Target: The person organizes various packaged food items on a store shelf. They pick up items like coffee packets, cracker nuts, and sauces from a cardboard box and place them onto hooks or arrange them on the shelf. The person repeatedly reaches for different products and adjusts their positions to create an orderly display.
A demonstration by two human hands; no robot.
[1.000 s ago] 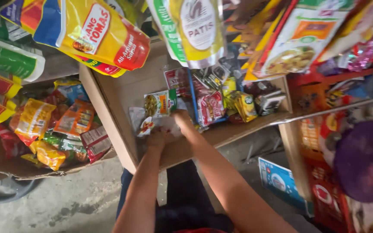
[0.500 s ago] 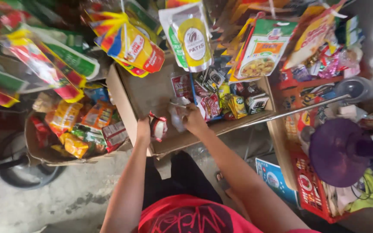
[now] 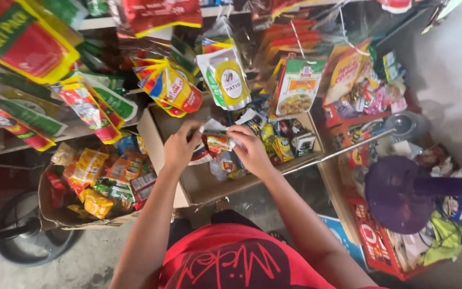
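Cardboard carries my work: a shallow open box [image 3: 204, 184] with loose sachets at its 2 o'clock end. My left hand [image 3: 180, 147] and right hand [image 3: 249, 150] both pinch one small orange sachet [image 3: 217, 142] above the box's middle. Its slick film could slip and drop among the pile. I count two hands, one held sachet, two cardboard boxes; the second box [image 3: 54, 214] sits at 9 o'clock.

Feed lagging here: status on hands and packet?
Left hand and right hand both grip small sachet over cardboard box. Hanging pouches crowd above.
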